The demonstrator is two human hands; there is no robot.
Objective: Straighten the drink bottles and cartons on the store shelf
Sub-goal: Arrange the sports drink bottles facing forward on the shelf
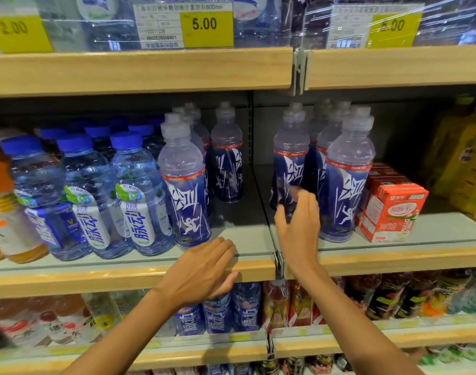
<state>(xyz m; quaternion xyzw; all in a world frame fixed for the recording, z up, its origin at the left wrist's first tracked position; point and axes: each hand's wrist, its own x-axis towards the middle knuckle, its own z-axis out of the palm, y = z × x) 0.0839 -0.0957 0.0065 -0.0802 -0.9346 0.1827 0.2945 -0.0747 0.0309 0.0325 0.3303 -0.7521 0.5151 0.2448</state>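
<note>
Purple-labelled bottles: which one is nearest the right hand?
The set-back bottle just right of the shelf joint; the right hand is raised in front of its lower label, unlike the front-edge bottles on either side.

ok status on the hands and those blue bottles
Left hand open at shelf edge. Right hand open, reaching set-back blue-label bottle, no grip. Nothing blocking it.

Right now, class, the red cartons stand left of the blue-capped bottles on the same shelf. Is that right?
No. The red cartons stand right of the blue-capped bottles, not left, with the clear-capped bottles between them. They do share the shelf. The head view shows it.
</note>
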